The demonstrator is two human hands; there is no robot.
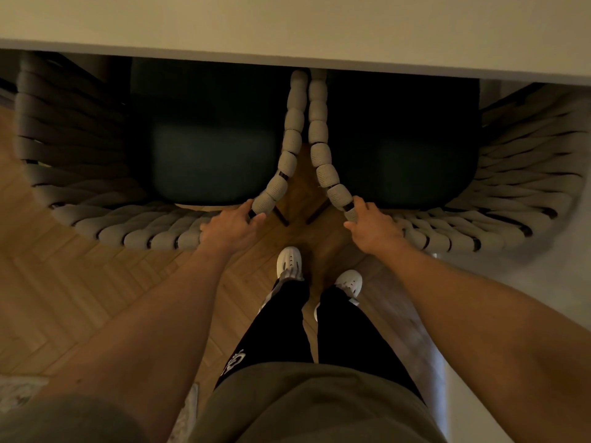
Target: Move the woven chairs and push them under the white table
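Two woven chairs stand side by side at the white table [287, 24], their dark seats partly under its edge. The left woven chair [128, 225] has a grey rope back curving along the floor side; my left hand [230, 225] grips its back rim at the inner corner. The right woven chair [479, 219] mirrors it, and my right hand [371, 228] grips its back rim at the inner corner. The inner armrests of both chairs nearly touch under the table edge. The front parts of the seats are hidden by the tabletop.
Herringbone wooden floor [64, 282] lies below. My legs in black trousers and white shoes [289, 262] stand between the chairs' backs. A pale rug corner [19, 391] shows at the lower left.
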